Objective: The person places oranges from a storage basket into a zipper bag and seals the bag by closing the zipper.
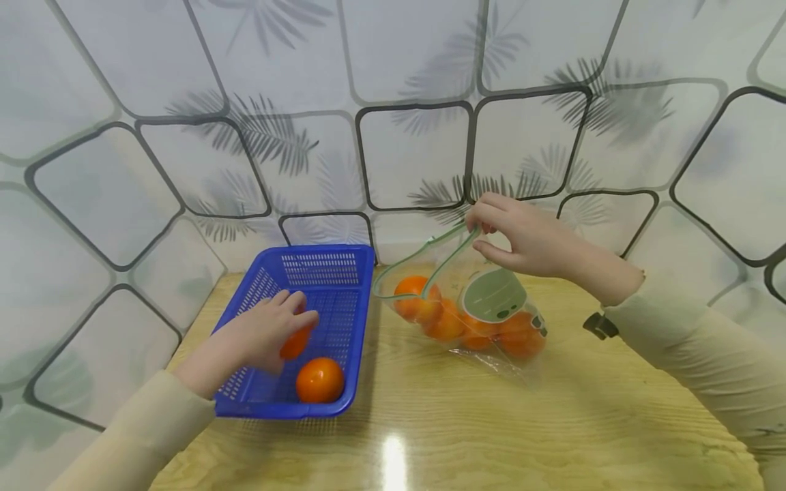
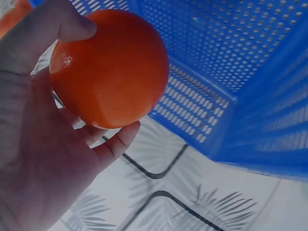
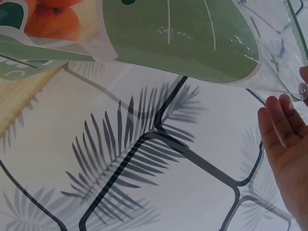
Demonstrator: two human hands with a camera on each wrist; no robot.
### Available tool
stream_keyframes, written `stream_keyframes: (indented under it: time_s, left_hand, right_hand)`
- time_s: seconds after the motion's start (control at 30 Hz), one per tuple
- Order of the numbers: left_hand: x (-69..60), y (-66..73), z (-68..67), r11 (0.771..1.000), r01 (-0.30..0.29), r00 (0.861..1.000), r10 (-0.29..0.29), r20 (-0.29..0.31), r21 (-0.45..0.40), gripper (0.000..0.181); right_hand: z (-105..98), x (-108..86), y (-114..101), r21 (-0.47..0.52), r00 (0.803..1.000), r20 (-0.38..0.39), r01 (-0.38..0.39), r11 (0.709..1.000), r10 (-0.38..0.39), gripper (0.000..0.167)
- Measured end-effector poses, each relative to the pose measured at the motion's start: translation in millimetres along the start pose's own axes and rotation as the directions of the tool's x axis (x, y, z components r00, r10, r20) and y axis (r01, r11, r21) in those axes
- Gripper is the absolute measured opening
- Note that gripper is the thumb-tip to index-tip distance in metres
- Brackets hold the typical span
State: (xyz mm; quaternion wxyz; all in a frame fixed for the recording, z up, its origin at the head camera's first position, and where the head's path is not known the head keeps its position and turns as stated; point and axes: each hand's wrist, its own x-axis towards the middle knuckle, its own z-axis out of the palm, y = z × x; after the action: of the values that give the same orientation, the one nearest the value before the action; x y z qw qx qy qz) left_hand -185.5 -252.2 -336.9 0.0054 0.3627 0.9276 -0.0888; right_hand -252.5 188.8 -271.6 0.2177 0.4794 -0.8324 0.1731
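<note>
My left hand [image 1: 260, 332] is over the blue plastic basket [image 1: 365, 286], gripping a shiny orange [image 2: 110, 70] between thumb and fingers. Another orange [image 1: 320, 380] lies at the basket's near right corner. To the right, a clear zip bag [image 1: 494, 294] with a green printed patch rests on the table with several oranges [image 1: 445, 320] inside. Its green-edged mouth gapes toward the basket. My right hand [image 1: 516, 235] pinches the bag's rim at the upper corner, holding it raised; in the right wrist view only part of this hand [image 3: 288, 144] shows.
Under the basket and bag is a light wooden table [image 1: 430, 423]. A patterned wall covering [image 1: 411, 157] with leaf prints rises directly behind and along both sides. A small dark object [image 1: 600, 326] shows beside the right cuff.
</note>
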Motion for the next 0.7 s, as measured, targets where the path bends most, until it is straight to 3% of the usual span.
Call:
stream_keyframes:
  time_s: [0.27,0.5,0.7]
  left_hand:
    - [17.7,6.9,-15.6,0.998,-0.049,0.998,0.050,-0.024,0.044,0.068]
    - [30.2,11.0,-32.4,0.995,-0.043,0.998,0.046,-0.031,0.086,0.071]
    - [40.3,12.3,-44.8,0.996,-0.039,0.996,0.045,-0.079,0.077,0.075]
  right_hand:
    - [1,-0.4,0,0.004,1.000,0.001,0.002,1.000,-0.002,0.019]
    - [1,0.5,1,0.003,1.000,0.005,0.016,1.000,-0.016,0.019]
    - [1,1.9,0,0.004,1.000,0.003,0.027,1.000,-0.027,0.019]
